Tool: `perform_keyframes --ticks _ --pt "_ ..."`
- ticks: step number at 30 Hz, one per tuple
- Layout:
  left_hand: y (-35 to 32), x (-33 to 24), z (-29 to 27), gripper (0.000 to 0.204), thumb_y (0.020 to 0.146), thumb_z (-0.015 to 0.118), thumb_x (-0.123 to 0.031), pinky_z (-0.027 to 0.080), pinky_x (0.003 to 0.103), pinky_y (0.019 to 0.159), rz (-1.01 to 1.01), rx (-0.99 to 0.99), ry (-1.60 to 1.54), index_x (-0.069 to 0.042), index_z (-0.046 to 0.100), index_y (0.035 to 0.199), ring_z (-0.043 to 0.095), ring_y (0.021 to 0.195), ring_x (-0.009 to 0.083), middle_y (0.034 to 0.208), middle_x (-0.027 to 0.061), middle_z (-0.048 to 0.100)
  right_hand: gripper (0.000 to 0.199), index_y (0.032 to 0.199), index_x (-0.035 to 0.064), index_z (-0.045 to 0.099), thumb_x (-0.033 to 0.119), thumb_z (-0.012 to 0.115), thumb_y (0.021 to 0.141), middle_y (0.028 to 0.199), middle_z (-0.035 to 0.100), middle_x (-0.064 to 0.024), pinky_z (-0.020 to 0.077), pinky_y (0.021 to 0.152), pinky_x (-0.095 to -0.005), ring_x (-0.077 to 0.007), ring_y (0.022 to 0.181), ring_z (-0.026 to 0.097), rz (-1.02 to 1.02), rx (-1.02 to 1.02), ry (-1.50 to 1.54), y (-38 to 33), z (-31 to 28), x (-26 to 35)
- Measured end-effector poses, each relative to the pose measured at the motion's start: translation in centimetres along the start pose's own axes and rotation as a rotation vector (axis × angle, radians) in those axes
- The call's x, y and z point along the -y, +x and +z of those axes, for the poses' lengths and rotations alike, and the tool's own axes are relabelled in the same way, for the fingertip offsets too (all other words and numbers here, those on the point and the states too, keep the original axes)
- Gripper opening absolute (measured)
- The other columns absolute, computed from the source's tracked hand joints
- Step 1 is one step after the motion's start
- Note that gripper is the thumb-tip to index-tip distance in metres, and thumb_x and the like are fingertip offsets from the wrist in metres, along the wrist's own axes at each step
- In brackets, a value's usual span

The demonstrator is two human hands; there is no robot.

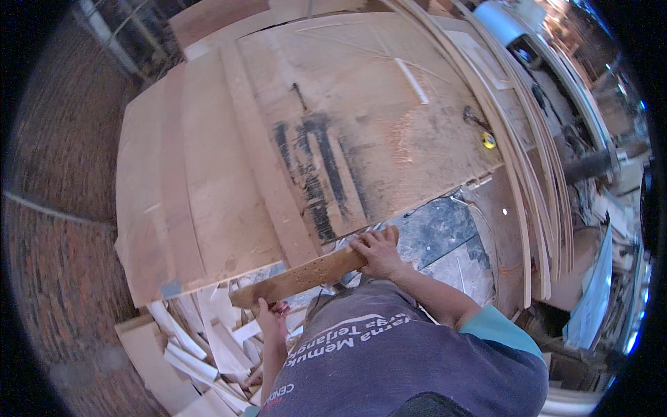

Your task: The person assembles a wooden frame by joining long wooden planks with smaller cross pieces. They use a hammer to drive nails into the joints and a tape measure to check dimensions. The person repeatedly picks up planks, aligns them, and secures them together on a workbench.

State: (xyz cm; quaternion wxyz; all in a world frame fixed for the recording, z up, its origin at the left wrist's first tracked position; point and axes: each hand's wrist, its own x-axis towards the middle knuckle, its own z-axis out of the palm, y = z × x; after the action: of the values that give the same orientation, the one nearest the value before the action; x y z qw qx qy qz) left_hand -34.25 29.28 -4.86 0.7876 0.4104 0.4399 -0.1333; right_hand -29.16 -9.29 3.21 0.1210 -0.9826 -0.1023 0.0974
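Note:
A short, thick wooden board (309, 275) lies crosswise in front of my body, held at both ends. My right hand (379, 253) wraps over its right end with the fingers on the top face. At the left end, my left hand (272, 318) grips from below, its thumb up against the board's near edge. Just beyond the board is the near edge of a large plywood-topped worktable (361, 83). A black-stained patch (323, 177) marks the tabletop.
A yellow tape measure (488, 141) and a dark-headed tool (475, 119) lie at the table's right. A pale strip (413, 81) rests farther back. Long wooden strips (517, 181) run along the right side. Wood offcuts (215, 340) are piled at lower left, near a brick wall (62, 278).

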Motion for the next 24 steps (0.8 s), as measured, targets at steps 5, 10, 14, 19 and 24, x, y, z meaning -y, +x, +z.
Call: perform_keyframes --ticks 5,10,14,19,24 --pt "2.7 -2.2 -0.3 0.050 0.104 0.052 -0.057 0.050 0.042 0.067 0.066 0.044 0.019 -0.009 0.060 0.093 0.064 0.071 0.0264 0.069 0.0057 0.061 0.085 0.147 0.0232 0.053 0.044 0.084 0.070 0.143 0.055 -0.0090 0.0149 0.117 -0.0740 -0.0336 0.139 0.045 -0.010 -0.007 0.036 1.9 -0.5 0.5" --pt "4.8 -5.8 1.8 0.051 0.100 0.059 -0.057 0.049 0.046 0.076 0.003 0.008 0.156 -0.008 0.056 0.112 0.064 0.085 0.0297 0.078 0.0080 0.060 0.083 0.145 0.0214 0.054 0.045 0.084 0.072 0.141 0.055 -0.0092 0.0138 0.118 -0.0737 -0.0330 0.142 0.042 0.003 -0.034 0.049 5.0 -0.6 0.6" --pt "3.7 -5.9 3.5 0.088 0.086 0.061 -0.078 0.045 0.054 0.094 0.016 -0.108 0.262 -0.002 0.046 0.129 0.058 0.103 0.0388 0.105 0.0194 0.057 0.072 0.137 0.0175 0.059 0.048 0.080 0.076 0.137 0.056 -0.0104 0.0218 0.116 -0.0696 -0.0327 0.139 0.044 -0.036 -0.055 0.135 4.6 -2.8 -1.1" --pt "2.1 -2.1 6.6 0.094 0.081 0.048 -0.092 0.048 0.051 0.079 0.106 -0.326 0.142 -0.006 0.047 0.121 0.058 0.085 0.0345 0.095 0.0183 0.058 0.037 0.102 0.0142 0.073 0.045 0.074 0.081 0.111 0.069 -0.0076 0.0440 0.101 -0.0528 -0.0312 0.114 0.061 0.315 -0.170 0.198 3.4 -2.7 -10.6" --pt "3.5 3.9 8.7 0.088 0.083 0.042 -0.093 0.045 0.044 0.063 0.119 -0.478 0.062 -0.008 0.046 0.108 0.055 0.070 0.0300 0.083 0.0147 0.056 0.025 0.093 0.0194 0.076 0.042 0.073 0.082 0.103 0.073 -0.0030 0.0528 0.090 -0.0457 -0.0267 0.104 0.068 0.557 -0.253 -0.122 1.2 -3.2 -28.5"
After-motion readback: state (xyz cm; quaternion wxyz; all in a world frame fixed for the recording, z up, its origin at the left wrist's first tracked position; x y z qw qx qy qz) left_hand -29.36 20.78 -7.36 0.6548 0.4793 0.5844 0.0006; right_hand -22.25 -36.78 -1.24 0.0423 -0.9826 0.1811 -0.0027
